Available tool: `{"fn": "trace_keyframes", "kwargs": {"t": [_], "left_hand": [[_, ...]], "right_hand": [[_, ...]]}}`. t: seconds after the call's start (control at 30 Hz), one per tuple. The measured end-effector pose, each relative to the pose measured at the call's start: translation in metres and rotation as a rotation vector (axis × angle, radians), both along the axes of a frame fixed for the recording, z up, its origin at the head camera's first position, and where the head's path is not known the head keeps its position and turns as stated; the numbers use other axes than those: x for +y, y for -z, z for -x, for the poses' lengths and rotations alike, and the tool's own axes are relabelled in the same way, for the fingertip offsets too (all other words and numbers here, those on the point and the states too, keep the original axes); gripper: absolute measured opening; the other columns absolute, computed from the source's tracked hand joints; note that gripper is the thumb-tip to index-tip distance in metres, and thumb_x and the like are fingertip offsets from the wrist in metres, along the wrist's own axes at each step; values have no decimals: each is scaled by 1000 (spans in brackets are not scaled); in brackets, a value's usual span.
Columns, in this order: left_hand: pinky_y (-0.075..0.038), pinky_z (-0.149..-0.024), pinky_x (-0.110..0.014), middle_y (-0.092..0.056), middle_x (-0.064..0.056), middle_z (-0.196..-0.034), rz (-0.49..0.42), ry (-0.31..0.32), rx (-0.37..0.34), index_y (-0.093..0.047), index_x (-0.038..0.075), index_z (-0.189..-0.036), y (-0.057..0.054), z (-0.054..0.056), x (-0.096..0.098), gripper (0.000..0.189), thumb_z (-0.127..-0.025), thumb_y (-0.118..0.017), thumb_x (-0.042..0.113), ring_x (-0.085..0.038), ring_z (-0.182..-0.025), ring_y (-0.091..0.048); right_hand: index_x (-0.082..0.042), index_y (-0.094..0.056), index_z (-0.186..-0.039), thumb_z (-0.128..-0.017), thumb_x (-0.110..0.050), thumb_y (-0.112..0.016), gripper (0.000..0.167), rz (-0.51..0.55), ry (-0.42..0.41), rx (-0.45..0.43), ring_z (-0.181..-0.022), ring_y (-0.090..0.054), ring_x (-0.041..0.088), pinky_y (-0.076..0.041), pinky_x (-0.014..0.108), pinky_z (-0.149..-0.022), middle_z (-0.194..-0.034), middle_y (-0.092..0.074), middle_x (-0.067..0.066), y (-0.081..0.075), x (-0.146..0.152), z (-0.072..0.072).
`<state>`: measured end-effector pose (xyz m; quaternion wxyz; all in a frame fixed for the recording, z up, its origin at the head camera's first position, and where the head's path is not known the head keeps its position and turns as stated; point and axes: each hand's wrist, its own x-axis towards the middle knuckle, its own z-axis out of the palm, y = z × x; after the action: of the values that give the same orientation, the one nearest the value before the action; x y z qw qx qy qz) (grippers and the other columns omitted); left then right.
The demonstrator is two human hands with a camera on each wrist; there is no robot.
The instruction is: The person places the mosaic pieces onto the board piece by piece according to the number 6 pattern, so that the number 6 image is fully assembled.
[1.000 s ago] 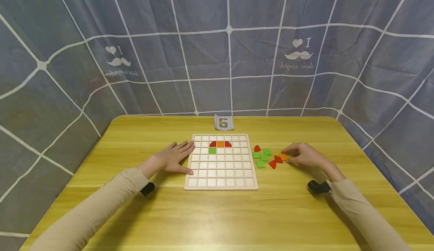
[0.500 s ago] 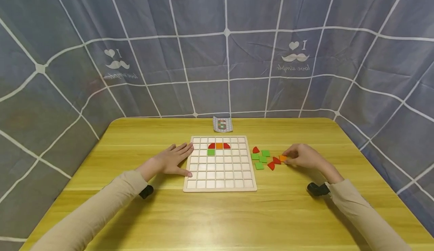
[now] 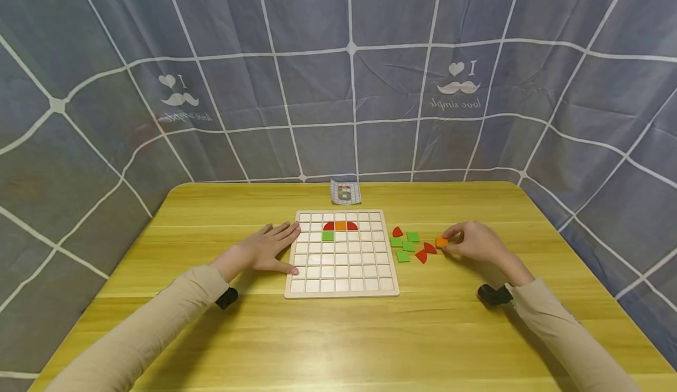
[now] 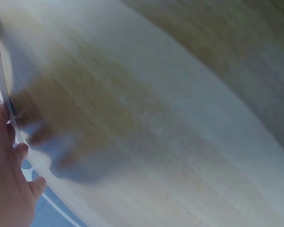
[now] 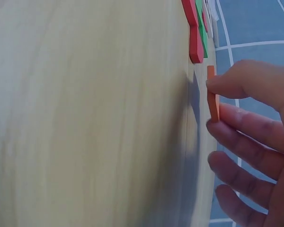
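Note:
My left hand (image 3: pixel 268 250) lies with spread, straight fingers on the left edge of a wooden grid board (image 3: pixel 335 292). In the board's upper part sit an orange square tile (image 3: pixel 341 225) between two red quarter-round tiles, and a green square tile (image 3: pixel 328 236) below the left one. Right of the board, my right hand (image 3: pixel 475 243) pinches another orange square tile (image 5: pixel 212 94) between thumb and fingers, raised off the tabletop in the right wrist view. Close to it lie red quarter-round tiles (image 3: pixel 430 248) and several green square tiles (image 3: pixel 408 246).
A small printed card (image 3: pixel 345 193) with a coloured grid pattern lies behind the board. The wooden table (image 3: pixel 338 345) ends at a grey curtain (image 3: pixel 312 92) with white lines, which surrounds its back and sides. Black wrist straps show at both sleeves.
The right hand has lifted the orange tile off the table, away from the red tile beside it. The left hand stays on the board; the head view has shifted slightly.

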<state>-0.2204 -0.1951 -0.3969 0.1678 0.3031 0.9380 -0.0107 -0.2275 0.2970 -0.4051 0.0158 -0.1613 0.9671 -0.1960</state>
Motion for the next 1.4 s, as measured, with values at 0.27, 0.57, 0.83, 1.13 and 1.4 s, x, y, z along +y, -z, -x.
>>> {"fn": "trace_keyframes", "kwargs": {"t": [0.27,0.57,0.83,1.13,1.4], "left_hand": [[-8,-120,-58,-3,-11,-163,-2,1,-6,-9,9,-156,-2,0,0,103,-85,-48,72,-33,-150,-6],[-7,-120,-58,-2,-10,-163,-7,-5,-8,-9,10,-156,-1,-1,0,103,-85,-49,72,-32,-150,-5],[-7,-119,-58,-2,-11,-163,-9,-1,-6,-7,10,-156,1,1,0,105,-84,-47,75,-33,-150,-5],[-9,-119,-59,-4,-11,-163,6,11,-5,-9,9,-156,-3,0,2,104,-85,-47,73,-33,-150,-6],[-8,-120,-57,-3,-10,-163,20,3,4,-8,10,-156,-3,0,1,103,-85,-47,73,-32,-150,-6]], "right_hand": [[-16,-76,-99,-77,-30,-76,26,11,-18,57,-58,-52,6,-39,25,-51,-77,-71,-4,-1,-11,-1],[-16,-76,-99,-78,-33,-76,27,51,-26,85,-52,-49,7,-37,24,-46,-67,-66,-7,-1,-30,-2],[-16,-77,-98,-76,-32,-77,27,86,-50,103,-50,-48,7,-35,23,-45,-64,-65,-8,-3,-51,-1],[-14,-77,-96,-75,-32,-78,27,102,-103,131,-48,-45,6,-32,22,-44,-65,-65,-7,-4,-78,0],[-17,-77,-97,-77,-37,-78,28,98,-154,117,-49,-46,4,-34,22,-45,-69,-68,-7,-5,-107,2]]}}
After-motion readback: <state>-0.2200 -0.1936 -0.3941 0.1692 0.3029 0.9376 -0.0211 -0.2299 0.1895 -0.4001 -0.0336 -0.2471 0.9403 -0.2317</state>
